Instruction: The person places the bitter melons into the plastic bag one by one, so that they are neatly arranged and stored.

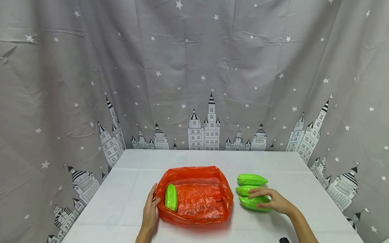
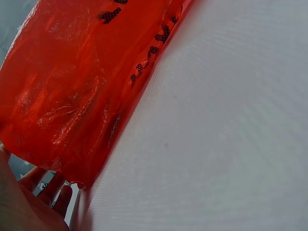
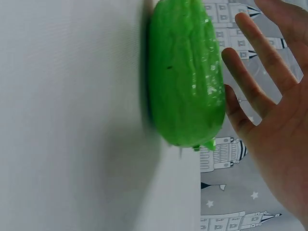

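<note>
A red plastic bag [image 1: 200, 221] stands with its mouth wide open, and one glossy green, ridged bitter-melon-like vegetable [image 1: 171, 197] lies inside at the left. My left hand [image 1: 149, 211] rests against the bag's left side. In the left wrist view its fairly straight fingers [image 2: 53, 187] touch the bag's end. On the right, three more such vegetables lie in a row: a far one [image 1: 251, 179], a middle one [image 1: 243, 191] and a near one [image 1: 250, 203]. My right hand [image 1: 278, 201] is over the nearer two. In the right wrist view its spread fingers [image 3: 250, 84] are beside a green vegetable [image 3: 185, 77].
The white table [image 1: 121, 202] carries the bag and the vegetables. A small black object [image 1: 284, 240] shows at the near edge, by the right forearm. Grey curtains [image 1: 170, 67] with stars and castles hang behind and at both sides.
</note>
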`<action>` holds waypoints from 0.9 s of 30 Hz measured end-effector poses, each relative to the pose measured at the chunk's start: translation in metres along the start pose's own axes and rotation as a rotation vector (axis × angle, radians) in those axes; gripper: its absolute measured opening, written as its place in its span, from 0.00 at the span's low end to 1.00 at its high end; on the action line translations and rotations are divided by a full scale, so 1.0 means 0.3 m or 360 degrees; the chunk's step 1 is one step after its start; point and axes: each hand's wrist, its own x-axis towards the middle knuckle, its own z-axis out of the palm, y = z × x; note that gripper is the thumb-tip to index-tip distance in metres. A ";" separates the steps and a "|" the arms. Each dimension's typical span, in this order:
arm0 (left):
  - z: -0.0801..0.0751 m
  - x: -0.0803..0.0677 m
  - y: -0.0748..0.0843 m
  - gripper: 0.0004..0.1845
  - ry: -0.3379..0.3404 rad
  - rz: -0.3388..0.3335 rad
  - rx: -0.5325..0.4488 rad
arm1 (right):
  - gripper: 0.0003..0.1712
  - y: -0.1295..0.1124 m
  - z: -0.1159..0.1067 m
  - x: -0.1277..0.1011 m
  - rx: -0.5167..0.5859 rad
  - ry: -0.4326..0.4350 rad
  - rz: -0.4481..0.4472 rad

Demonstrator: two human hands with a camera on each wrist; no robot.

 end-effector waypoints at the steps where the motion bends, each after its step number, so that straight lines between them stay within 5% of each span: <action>1: 0.000 -0.001 0.000 0.28 0.0001 -0.0001 -0.0004 | 0.18 0.004 0.003 -0.003 -0.0012 0.0003 -0.0011; 27: -0.002 0.003 -0.013 0.28 0.0007 -0.0022 -0.0031 | 0.20 0.035 0.031 -0.028 -0.0206 0.0025 0.0063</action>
